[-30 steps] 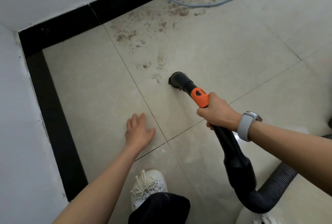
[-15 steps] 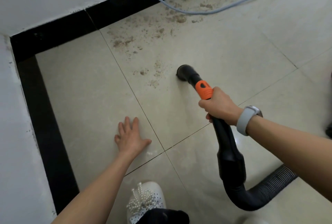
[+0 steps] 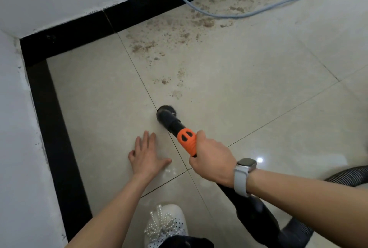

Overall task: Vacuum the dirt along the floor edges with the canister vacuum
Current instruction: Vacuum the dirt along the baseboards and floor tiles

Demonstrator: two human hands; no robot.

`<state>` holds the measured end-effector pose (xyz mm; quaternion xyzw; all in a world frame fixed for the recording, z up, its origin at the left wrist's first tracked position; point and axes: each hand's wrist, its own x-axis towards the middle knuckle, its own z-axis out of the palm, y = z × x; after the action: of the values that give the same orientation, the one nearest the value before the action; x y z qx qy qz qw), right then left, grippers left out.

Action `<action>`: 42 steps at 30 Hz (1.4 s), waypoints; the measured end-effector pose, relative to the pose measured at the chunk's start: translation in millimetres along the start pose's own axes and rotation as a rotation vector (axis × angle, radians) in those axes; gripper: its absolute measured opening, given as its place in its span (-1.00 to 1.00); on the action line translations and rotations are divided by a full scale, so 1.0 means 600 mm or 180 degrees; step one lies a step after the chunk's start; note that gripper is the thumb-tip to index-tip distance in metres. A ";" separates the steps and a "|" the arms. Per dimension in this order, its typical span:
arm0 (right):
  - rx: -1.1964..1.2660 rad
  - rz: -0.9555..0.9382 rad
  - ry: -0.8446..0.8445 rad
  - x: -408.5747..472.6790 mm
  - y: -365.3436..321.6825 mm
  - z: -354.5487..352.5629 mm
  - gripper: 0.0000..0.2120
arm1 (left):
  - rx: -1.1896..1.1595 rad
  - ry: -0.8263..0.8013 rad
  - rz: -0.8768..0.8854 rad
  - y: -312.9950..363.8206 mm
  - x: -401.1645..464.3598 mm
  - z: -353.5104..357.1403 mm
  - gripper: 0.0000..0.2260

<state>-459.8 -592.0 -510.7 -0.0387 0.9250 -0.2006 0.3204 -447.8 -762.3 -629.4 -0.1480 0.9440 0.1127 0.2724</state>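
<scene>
My right hand (image 3: 213, 158) grips the black vacuum wand just behind its orange collar (image 3: 187, 140). The round brush nozzle (image 3: 165, 112) sits on the beige tile at a grout line, a short way below a small patch of brown dirt (image 3: 176, 93). More dirt (image 3: 179, 30) is scattered along the black floor border (image 3: 139, 9) at the far wall. My left hand (image 3: 147, 153) rests flat on the tile with fingers spread, just left of the wand. The ribbed hose (image 3: 294, 233) curves away at the lower right.
A grey cable (image 3: 219, 15) lies across the dirty strip near the wall. The black border also runs down the left wall (image 3: 57, 138), meeting in a corner. A white shoe with pearl beads (image 3: 167, 224) is at the bottom. A smartwatch (image 3: 244, 174) is on my right wrist.
The nozzle has drawn back from beside the dirt patch toward me and to the left, next to my left hand. My left hand has stayed flat on the tile.
</scene>
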 end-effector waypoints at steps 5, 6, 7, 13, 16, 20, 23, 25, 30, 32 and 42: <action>0.0297 0.0517 0.0477 0.045 0.049 -0.043 -0.76 | -0.0040 -0.0034 -0.0013 0.000 0.001 0.003 -0.13; 0.0440 0.0672 0.0578 0.052 0.064 -0.054 -0.76 | -0.0048 -0.0050 -0.0016 0.001 0.001 0.003 -0.13; 0.0568 0.0803 0.0653 0.057 0.075 -0.062 -0.76 | -0.0054 -0.0054 -0.0020 0.001 0.001 0.003 -0.13; 0.0284 0.0163 0.0129 0.031 0.012 -0.006 -0.73 | -0.0086 -0.0016 -0.0071 0.006 0.003 0.000 -0.12; 0.0087 -0.0106 -0.0081 0.033 -0.024 0.017 -0.71 | -0.0032 -0.0006 -0.0044 0.004 0.002 0.001 -0.12; 0.0211 0.0155 0.0336 0.073 -0.001 -0.020 -0.72 | -0.0080 -0.0018 -0.0034 0.001 0.002 0.000 -0.12; 0.0645 0.0545 0.0588 0.106 0.037 -0.062 -0.76 | -0.0044 -0.0037 -0.0011 0.001 0.002 -0.001 -0.13; 0.0805 0.0609 0.0648 0.111 0.045 -0.070 -0.76 | -0.0060 -0.0032 -0.0015 0.001 0.002 -0.001 -0.13; 0.0360 -0.0078 0.0006 0.085 -0.017 -0.008 -0.75 | -0.0045 0.0028 0.0040 0.000 0.003 -0.004 -0.13; 0.0256 -0.0239 -0.0063 0.091 -0.032 -0.003 -0.77 | -0.0069 0.0035 0.0061 -0.003 0.004 -0.004 -0.16; 0.0641 0.0304 0.0466 0.177 -0.020 -0.067 -0.75 | -0.0443 0.0312 -0.0113 -0.022 0.052 -0.032 -0.30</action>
<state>-568.9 -610.4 -538.5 0.0526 0.9219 -0.2792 0.2636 -477.9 -787.3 -632.5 -0.1886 0.9433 0.1659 0.2169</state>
